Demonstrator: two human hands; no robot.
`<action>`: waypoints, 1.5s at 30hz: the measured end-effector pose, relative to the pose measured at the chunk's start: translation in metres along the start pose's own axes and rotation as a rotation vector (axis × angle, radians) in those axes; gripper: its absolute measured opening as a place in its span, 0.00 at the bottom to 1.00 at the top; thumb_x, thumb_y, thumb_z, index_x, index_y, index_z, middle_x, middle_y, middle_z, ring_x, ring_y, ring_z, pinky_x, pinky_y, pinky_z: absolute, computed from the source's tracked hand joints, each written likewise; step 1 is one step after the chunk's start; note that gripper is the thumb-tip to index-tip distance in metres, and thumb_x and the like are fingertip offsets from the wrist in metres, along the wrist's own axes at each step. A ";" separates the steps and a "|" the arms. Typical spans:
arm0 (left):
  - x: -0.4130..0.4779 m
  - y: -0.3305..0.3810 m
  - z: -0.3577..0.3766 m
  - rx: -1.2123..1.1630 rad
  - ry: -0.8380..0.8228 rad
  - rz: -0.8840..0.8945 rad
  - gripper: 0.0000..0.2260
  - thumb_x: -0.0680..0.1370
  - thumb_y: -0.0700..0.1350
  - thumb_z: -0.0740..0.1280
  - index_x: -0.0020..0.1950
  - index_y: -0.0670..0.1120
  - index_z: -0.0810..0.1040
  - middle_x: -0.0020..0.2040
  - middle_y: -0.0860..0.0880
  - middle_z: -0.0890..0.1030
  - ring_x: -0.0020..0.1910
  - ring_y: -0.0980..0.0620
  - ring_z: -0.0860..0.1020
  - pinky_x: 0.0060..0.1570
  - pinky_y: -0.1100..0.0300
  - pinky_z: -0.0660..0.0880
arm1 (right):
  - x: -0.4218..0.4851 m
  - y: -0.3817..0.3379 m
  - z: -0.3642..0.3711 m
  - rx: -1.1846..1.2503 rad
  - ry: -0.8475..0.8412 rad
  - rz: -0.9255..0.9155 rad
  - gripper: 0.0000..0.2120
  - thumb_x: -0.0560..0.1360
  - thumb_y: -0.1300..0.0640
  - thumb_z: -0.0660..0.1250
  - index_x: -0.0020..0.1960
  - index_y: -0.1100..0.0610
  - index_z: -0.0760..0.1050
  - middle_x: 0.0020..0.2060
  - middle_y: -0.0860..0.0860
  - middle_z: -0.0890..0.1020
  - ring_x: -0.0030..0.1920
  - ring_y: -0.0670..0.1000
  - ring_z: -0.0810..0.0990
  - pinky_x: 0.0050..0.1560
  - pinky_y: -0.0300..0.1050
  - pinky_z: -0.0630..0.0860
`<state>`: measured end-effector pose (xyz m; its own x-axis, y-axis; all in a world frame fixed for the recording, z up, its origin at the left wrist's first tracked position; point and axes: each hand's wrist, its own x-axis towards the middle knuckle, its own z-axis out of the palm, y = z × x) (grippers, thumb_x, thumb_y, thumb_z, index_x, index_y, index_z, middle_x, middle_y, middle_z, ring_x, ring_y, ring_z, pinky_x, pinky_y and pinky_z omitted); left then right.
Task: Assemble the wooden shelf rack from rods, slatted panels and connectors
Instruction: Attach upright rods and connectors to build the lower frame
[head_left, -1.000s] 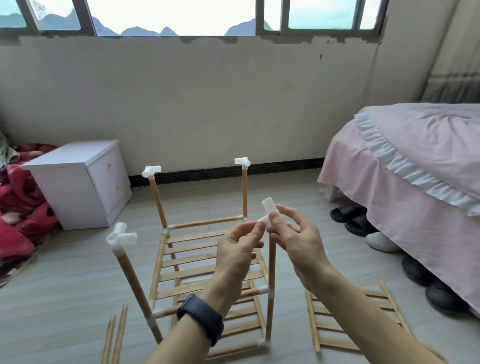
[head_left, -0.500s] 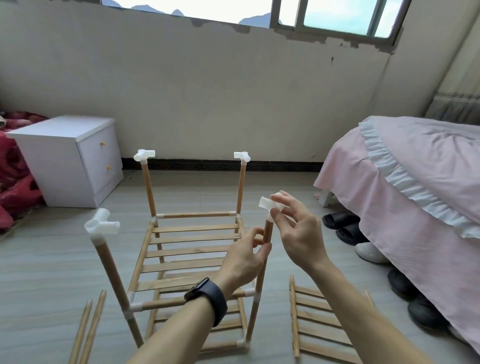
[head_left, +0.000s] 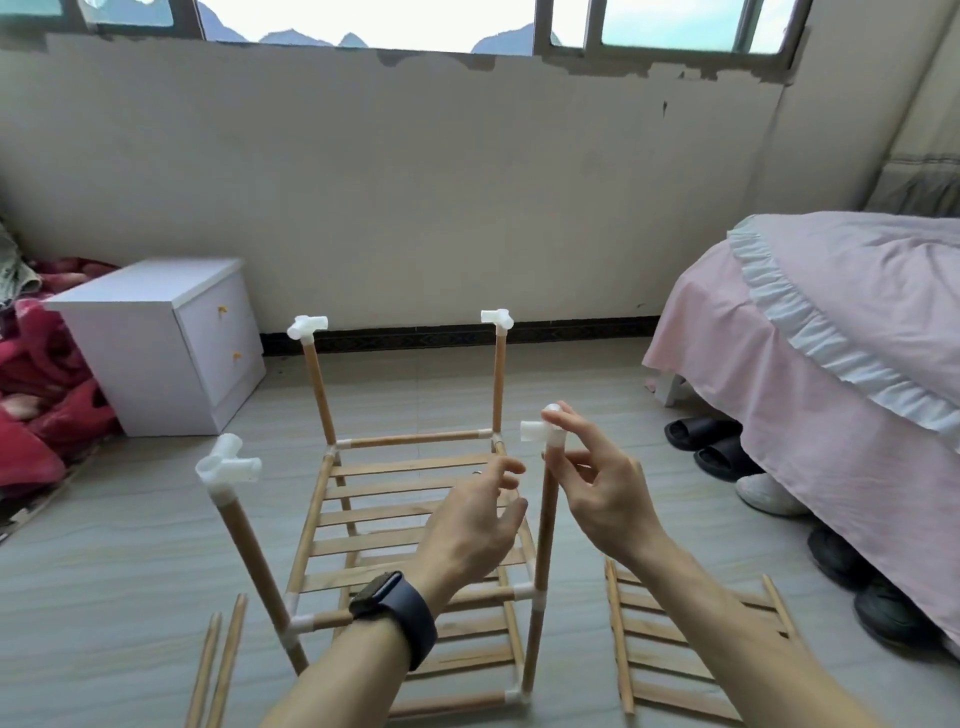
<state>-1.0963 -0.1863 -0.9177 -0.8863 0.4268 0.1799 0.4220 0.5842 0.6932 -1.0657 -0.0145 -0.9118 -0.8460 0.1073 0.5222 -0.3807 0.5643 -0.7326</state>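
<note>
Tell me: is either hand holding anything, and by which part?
The right hand pinches the white connector atop the near right rod, forefinger on top, thumb at its lower socket. The left hand holds nothing.

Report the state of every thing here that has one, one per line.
rack: standing, partly built.
near-right connector: on its rod, pinched by right hand.
near-left connector: seated on its rod.
left hand: open, holding nothing.
spare panel: flat on floor.
loose rods: lying on floor.
cabinet drawers: shut.
</note>
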 end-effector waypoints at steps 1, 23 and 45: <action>-0.004 -0.002 -0.013 0.028 0.073 0.032 0.16 0.82 0.50 0.66 0.70 0.56 0.70 0.66 0.54 0.78 0.64 0.56 0.75 0.60 0.58 0.76 | 0.000 0.000 0.003 0.035 0.020 0.031 0.23 0.81 0.58 0.68 0.72 0.42 0.67 0.62 0.39 0.78 0.48 0.35 0.84 0.45 0.34 0.82; -0.049 -0.109 -0.150 -0.633 0.689 -0.342 0.17 0.76 0.60 0.63 0.36 0.48 0.73 0.26 0.56 0.67 0.26 0.57 0.66 0.34 0.55 0.66 | 0.036 -0.017 0.052 0.321 0.210 0.400 0.18 0.78 0.49 0.59 0.32 0.56 0.68 0.24 0.50 0.69 0.29 0.51 0.67 0.31 0.47 0.65; -0.033 -0.116 -0.131 -0.662 0.837 -0.242 0.24 0.77 0.56 0.62 0.21 0.51 0.72 0.21 0.53 0.67 0.21 0.55 0.67 0.28 0.58 0.65 | 0.035 -0.010 0.069 0.362 0.361 0.326 0.19 0.75 0.46 0.60 0.30 0.56 0.69 0.23 0.54 0.68 0.26 0.53 0.68 0.31 0.47 0.66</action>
<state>-1.1408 -0.3585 -0.9122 -0.8864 -0.4003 0.2323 0.2554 -0.0045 0.9668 -1.1167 -0.0728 -0.9161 -0.7845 0.5343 0.3148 -0.2795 0.1485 -0.9486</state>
